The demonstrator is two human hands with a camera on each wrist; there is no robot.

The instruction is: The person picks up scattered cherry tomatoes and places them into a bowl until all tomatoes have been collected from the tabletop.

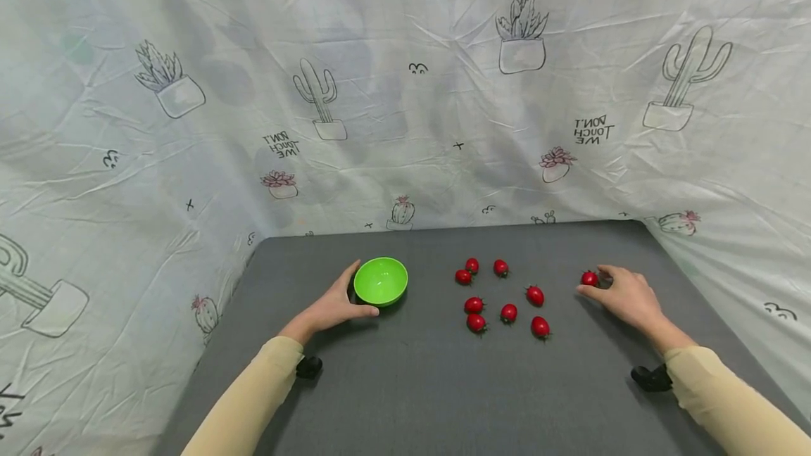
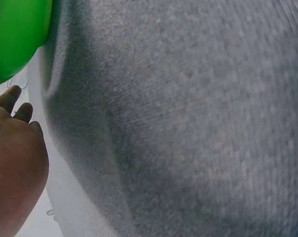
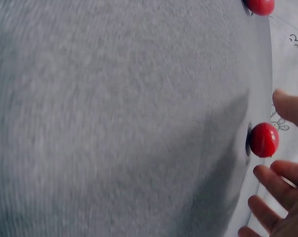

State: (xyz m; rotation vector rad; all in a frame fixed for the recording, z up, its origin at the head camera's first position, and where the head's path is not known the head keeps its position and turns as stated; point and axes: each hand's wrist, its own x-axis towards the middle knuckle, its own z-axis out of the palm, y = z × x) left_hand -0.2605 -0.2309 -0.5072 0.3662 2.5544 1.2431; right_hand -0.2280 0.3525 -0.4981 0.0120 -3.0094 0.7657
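A green bowl [image 1: 381,281] stands on the dark grey table, left of the middle. My left hand [image 1: 336,303] is at the bowl's left side, thumb and fingers spread along it; in the left wrist view the fingertips [image 2: 23,111] are close to the bowl's wall [image 2: 18,37]. On the right, a cherry tomato [image 1: 589,279] lies on the table between the thumb and fingers of my right hand [image 1: 627,295]. The right wrist view shows gaps between this tomato [image 3: 264,140] and the spread fingers [image 3: 275,185].
Several more cherry tomatoes [image 1: 509,313] with green stems lie scattered between bowl and right hand. Behind the table [image 1: 418,385] and along its sides hangs a pale sheet [image 1: 443,104] printed with potted cacti. Black straps [image 1: 309,367] show at the wrists.
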